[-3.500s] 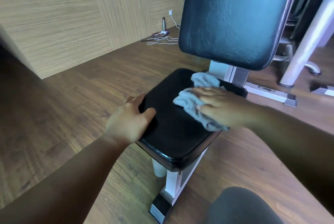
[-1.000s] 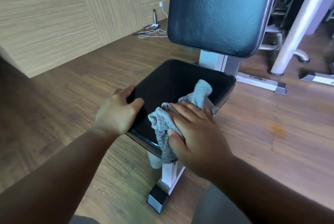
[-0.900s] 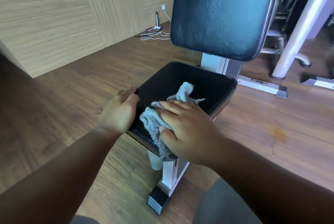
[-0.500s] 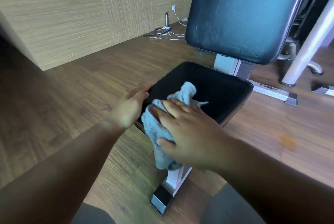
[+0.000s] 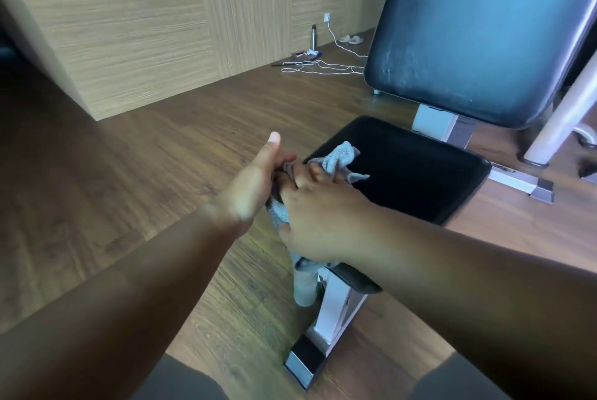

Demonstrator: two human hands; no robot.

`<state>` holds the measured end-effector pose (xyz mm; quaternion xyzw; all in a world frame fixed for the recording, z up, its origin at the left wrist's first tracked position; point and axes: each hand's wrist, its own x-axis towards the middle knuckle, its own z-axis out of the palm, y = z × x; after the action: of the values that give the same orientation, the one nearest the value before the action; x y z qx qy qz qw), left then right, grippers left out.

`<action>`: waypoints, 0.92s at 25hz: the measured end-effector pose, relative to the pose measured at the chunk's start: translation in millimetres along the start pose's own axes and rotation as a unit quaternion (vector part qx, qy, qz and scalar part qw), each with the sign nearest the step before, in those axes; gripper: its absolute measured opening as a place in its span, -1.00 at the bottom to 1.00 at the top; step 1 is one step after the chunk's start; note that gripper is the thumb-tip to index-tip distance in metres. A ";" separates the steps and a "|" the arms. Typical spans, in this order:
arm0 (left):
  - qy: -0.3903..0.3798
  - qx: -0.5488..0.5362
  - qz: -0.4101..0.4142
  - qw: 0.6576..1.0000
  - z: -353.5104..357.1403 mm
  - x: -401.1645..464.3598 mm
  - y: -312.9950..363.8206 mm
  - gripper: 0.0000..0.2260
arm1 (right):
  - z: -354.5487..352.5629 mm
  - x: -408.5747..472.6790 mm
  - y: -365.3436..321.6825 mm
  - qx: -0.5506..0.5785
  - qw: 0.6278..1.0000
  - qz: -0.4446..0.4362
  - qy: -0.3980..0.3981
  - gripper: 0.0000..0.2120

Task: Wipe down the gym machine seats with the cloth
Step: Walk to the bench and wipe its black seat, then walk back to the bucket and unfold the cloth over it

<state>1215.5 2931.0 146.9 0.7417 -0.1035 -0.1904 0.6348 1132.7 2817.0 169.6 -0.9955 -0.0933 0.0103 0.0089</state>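
Observation:
The black padded seat (image 5: pixel 416 173) of the gym machine lies below its tall dark backrest (image 5: pixel 478 28). A grey cloth (image 5: pixel 342 156) is bunched on the seat's near left corner and hangs over the front edge. My right hand (image 5: pixel 318 222) presses flat on the cloth with its fingers spread. My left hand (image 5: pixel 256 181) meets it at the corner, with the thumb raised and the fingers curled on a fold of the cloth. The hands hide the seat's corner.
The white frame post and foot (image 5: pixel 326 328) stand under the seat on the wood floor. White cables (image 5: pixel 323 67), a bottle (image 5: pixel 312 36) and sandals (image 5: pixel 351 39) lie by the panelled wall. Another white machine leg (image 5: pixel 562 115) rises at right. My knees fill the bottom edge.
My right hand has dragged the cloth from the right side of the seat to its near left corner. My left hand has left the seat's edge and closed on the cloth.

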 end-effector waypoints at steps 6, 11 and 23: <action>0.065 -0.086 -0.096 0.990 -7.3 -0.1 12.1 -0.49 | -13.6 43.6 13.1 0.077 0.997 -0.021 -0.004 -0.52; 0.011 0.101 -0.153 0.983 -1.9 -14.1 49.8 -0.71 | -34.8 39.4 77.0 0.126 0.984 0.123 0.007 -0.63; -0.171 0.400 -0.103 0.894 0.7 -157.6 265.9 -0.63 | -242.2 -167.8 66.4 0.231 0.939 0.241 -0.086 -0.66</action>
<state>1095.9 2946.7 431.5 0.8954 -0.2010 -0.3212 0.2339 985.6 2716.8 413.5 -0.9541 0.1541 0.1190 0.2277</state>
